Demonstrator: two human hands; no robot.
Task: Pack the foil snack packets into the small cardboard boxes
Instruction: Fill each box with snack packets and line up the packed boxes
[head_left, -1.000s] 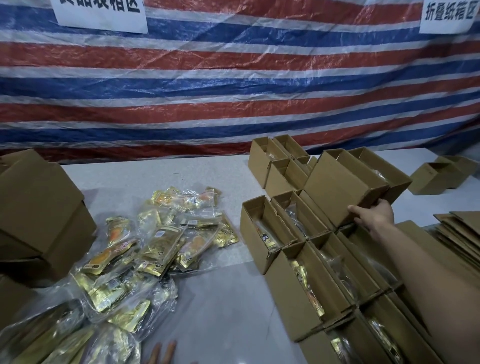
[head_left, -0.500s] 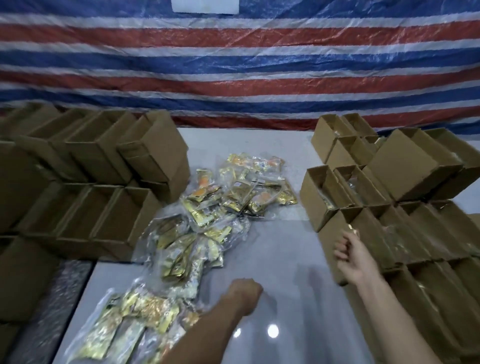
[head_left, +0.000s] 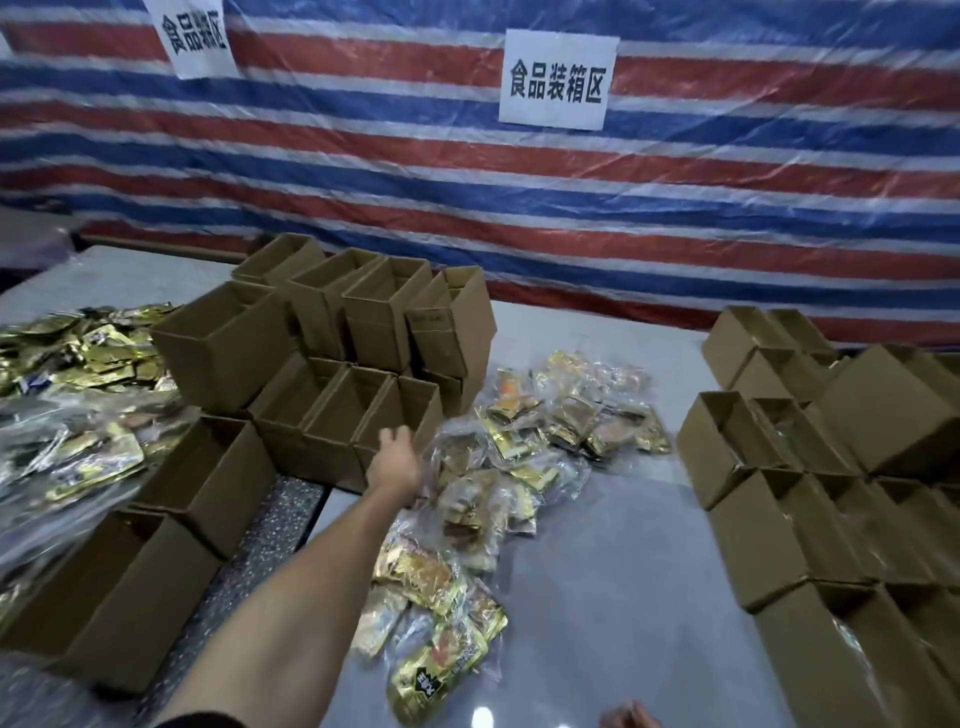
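Observation:
Gold foil snack packets (head_left: 524, 467) in clear wrappers lie heaped on the grey table (head_left: 613, 561) in the middle. To their left stands a stack of empty open cardboard boxes (head_left: 332, 400). My left hand (head_left: 397, 460) reaches out with fingers extended, at the front corner of the nearest empty box (head_left: 410, 415), holding nothing. At the bottom edge only a sliver of my right hand (head_left: 628, 717) shows; its fingers are hidden. Boxes with packets inside (head_left: 769, 467) stand in rows on the right.
A second heap of foil packets (head_left: 78, 358) covers the far left. More empty boxes (head_left: 119, 587) stand at the near left beside a speckled strip (head_left: 270, 525). A striped red, white and blue tarp (head_left: 519, 197) with paper signs (head_left: 558, 80) closes off the back.
The view has swung left toward the empty boxes. My left arm has stretched forward from the table to the empty box stack. My right hand has left the filled boxes and dropped to the bottom edge.

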